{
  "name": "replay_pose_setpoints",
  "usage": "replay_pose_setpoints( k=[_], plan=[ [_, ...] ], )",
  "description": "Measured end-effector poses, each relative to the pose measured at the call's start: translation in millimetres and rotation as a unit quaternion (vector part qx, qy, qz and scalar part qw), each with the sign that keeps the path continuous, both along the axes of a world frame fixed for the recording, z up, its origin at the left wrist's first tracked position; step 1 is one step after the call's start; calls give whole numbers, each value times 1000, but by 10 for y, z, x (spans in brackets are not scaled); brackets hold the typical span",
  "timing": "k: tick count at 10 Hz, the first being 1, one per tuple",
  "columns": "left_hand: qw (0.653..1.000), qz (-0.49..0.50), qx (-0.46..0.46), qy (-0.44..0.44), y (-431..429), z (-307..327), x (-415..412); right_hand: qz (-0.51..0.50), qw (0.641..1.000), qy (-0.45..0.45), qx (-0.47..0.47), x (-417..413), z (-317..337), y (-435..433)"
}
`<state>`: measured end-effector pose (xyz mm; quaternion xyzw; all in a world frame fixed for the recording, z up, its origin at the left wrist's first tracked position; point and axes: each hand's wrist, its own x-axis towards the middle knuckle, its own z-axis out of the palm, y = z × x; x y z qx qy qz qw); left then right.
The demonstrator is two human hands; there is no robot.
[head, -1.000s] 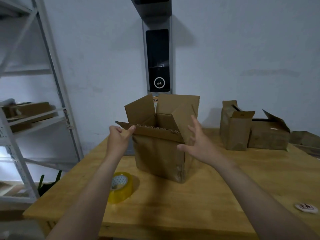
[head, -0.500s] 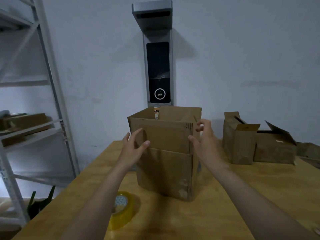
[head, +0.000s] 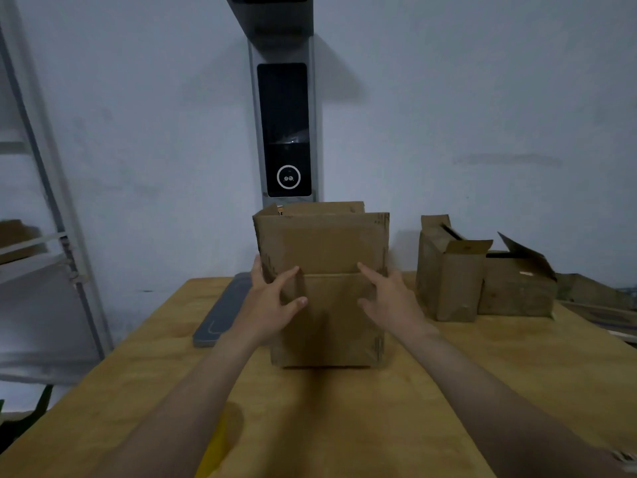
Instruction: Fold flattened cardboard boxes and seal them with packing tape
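Left hand (head: 272, 301) spread over the left front corner of the cardboard box (head: 324, 243), which stands upright mid-table (head: 482, 374). Its near flap, jutting out a second ago, now lies flat against the front. Right hand (head: 389, 301) is spread, pressing there. The box looks squared, with sealing still ahead.
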<state>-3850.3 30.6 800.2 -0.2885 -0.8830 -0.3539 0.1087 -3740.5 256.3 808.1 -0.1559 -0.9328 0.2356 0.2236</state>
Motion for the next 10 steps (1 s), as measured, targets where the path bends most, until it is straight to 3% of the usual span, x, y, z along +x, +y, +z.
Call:
replay_pose_setpoints(
  k=[3,5,7,10],
  plan=[
    [998,12,-39,-56,592,20,-616,6,993,-115,11,-816,96,430],
    [989,56,-85,-108,753,120,-1017,28,989,-146,26,-1306,115,707],
    [983,76,-134,-95,757,228,-1214,22,982,-180,54,-1472,176,843],
    [992,63,-94,-62,658,515,-684,59,988,-130,62,-1147,519,680]
  ],
)
